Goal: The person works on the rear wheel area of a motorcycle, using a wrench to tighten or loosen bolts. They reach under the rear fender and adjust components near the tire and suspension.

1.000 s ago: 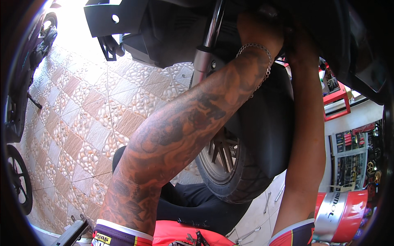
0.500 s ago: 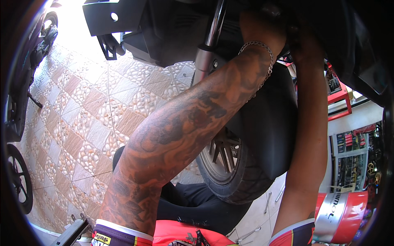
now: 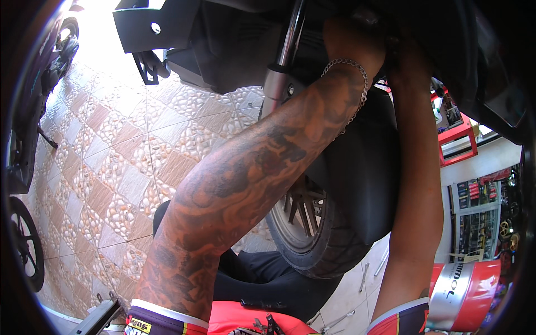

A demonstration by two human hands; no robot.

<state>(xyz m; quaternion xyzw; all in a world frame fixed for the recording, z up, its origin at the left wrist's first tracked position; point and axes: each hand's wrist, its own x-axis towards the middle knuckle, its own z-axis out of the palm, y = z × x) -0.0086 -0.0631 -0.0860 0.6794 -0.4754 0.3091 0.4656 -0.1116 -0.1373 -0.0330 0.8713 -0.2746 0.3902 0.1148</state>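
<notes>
Both arms reach up under the dark body of a motorcycle (image 3: 223, 50), above its front wheel (image 3: 318, 245). My left hand (image 3: 354, 42), with a chain bracelet at the wrist, is bent into the shadow beside the chrome fork tube (image 3: 291, 39). Close by on its right, my right hand (image 3: 410, 58) is raised into the same dark space. The fingers of both hands are lost in shadow, so what they touch is hidden. Below the wrists, the black front fender (image 3: 365, 184) curves over the tyre.
At the left stands another motorcycle (image 3: 33, 111). Several tools, among them a wrench (image 3: 338, 321), lie on the tiled floor (image 3: 117, 184). A red and silver drum (image 3: 466, 296), a red metal stand (image 3: 460, 137) and shelves of goods (image 3: 476, 218) are on the right.
My right hand and forearm have shifted slightly left, and my left wrist has moved a little left and down. The wheel and fender look almost unmoved.
</notes>
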